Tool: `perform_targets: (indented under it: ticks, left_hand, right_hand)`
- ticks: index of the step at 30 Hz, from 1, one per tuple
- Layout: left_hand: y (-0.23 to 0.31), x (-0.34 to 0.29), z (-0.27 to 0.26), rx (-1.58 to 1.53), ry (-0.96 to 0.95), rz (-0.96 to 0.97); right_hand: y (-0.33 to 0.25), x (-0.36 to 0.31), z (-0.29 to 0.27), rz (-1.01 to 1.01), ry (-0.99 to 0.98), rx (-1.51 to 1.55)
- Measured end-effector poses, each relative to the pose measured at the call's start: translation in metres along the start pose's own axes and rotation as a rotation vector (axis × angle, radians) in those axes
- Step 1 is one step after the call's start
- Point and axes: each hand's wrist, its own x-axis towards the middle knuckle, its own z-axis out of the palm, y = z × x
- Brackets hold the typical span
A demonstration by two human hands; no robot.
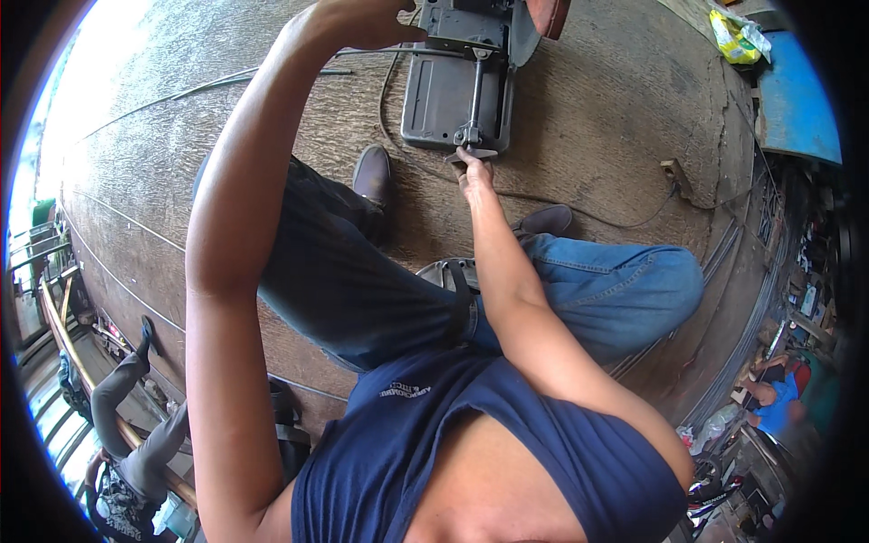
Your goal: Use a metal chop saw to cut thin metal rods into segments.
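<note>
A black cut-off saw rests on the brown floor ahead of me. Its threaded vise screw runs along the base toward me. My right hand is closed on the vise handle at the screw's near end. At the upper edge, my left hand is beside the saw's upper part, its visible fingers apart; part of it is cut off by the picture's edge. Just below it, a thin metal rod reaches into the vise. The round blade guard stands at the saw's right.
A dark cable loops over the floor to a wooden piece on the right. More thin rods lie at the left. A blue panel and a yellow-green bag are far right. Another person's leg shows at lower left.
</note>
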Motion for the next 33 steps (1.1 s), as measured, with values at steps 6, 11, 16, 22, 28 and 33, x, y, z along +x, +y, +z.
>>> perform_targets:
  ticks: [6,11,16,22,28,33]
  left_hand:
    - [-0.004,0.007,0.016,0.044,0.041,-0.023]
    - [0.006,0.016,0.011,0.081,0.079,0.043]
    - [0.001,0.015,0.016,0.080,0.072,0.039]
    - [-0.002,0.009,0.012,0.075,0.098,0.003]
    - [0.000,0.008,0.014,0.104,0.064,-0.004]
    - [0.002,0.015,0.015,0.107,0.081,0.050]
  right_hand:
    - [0.010,-0.017,0.011,-0.671,0.423,-1.144]
    - [0.021,-0.029,0.009,-0.905,0.585,-1.185]
    - [0.056,-0.100,0.035,-0.522,-0.912,-1.627]
    - [0.031,-0.022,-0.042,0.066,-0.041,-0.890]
    - [-0.026,-0.023,-0.007,-0.021,0.467,-0.084]
    - [-0.027,-0.093,0.079,-0.174,-0.461,-0.246]
